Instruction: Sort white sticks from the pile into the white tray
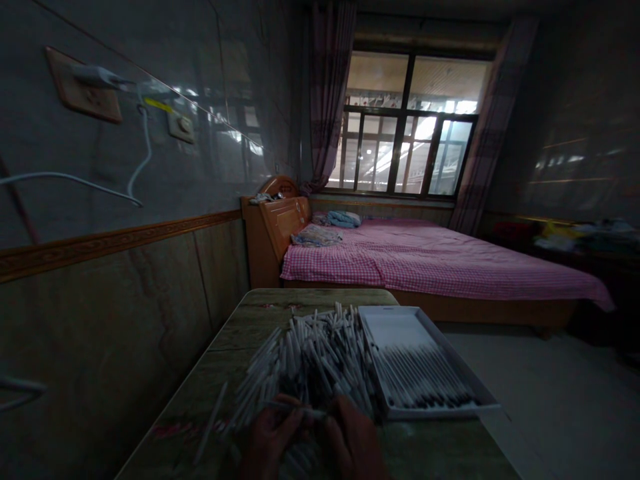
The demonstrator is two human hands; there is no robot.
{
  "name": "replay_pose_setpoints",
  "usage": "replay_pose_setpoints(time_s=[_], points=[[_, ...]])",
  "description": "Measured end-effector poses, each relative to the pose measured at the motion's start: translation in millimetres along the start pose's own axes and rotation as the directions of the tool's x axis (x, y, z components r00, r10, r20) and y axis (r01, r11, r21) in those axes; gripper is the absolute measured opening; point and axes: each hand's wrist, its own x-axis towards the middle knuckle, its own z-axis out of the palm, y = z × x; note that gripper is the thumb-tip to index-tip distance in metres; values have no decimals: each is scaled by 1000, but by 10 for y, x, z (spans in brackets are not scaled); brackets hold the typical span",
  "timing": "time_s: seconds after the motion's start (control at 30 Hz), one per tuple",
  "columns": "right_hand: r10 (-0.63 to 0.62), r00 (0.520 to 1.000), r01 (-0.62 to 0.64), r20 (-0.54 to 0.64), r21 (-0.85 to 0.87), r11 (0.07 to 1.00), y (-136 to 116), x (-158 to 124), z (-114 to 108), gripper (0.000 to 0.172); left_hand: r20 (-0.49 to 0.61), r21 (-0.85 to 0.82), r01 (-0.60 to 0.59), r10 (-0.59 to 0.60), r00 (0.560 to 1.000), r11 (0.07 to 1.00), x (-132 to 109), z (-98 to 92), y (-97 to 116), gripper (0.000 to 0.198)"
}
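At the near edge of the table, my left hand pinches a slim pale pen between thumb and fingers. My right hand is closed at the pen's other end, its fingertips partly hidden and dim. Just beyond both hands spreads a loose pile of white pens, some with dark parts, pointing many ways. To the right of the pile, a shallow white box holds several pens lying side by side, dark ends toward me. One single pen lies apart on the left.
The table has a wood-look top and stands beside a tiled wall. Beyond it is a bed with a pink checked cover and wooden headboard. A charger with a white cable is plugged into the wall.
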Motion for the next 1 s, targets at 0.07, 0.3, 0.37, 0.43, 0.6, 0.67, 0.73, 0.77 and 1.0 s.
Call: replay_pose_setpoints(time_s=[0.07,0.3,0.37,0.43,0.6,0.67,0.73,0.77,1.0], points=[[37,999,-37,-1,28,999,-42,-22,10,38,-12,-9,-13,13,1000,1000,7,2,-28,56],[11,998,-14,57,47,999,-21,-18,-19,38,13,-24,-6,7,1000,1000,20,-4,-60,55],[-12,996,8,87,43,999,12,1,-12,34,22,-12,0,0,1000,1000,29,-16,-54,56],[-49,994,47,97,19,999,54,3,7,37,20,-3,-2,2,1000,1000,30,-21,-61,55],[-117,992,120,41,-63,991,107,-25,44,47,7,-8,-14,14,1000,1000,10,-2,-84,55],[-117,993,119,35,-75,990,85,-17,38,46,-6,-2,-27,27,1000,1000,5,9,-79,55],[-102,994,105,37,-64,992,61,-7,28,45,-14,2,-43,43,999,999,-1,16,-71,56],[-102,994,104,38,-59,993,57,-6,26,46,-15,2,-47,47,999,999,-4,17,-69,57],[-108,985,109,133,-3,994,171,-56,50,48,34,19,-50,49,998,999,-13,-26,-64,54]])
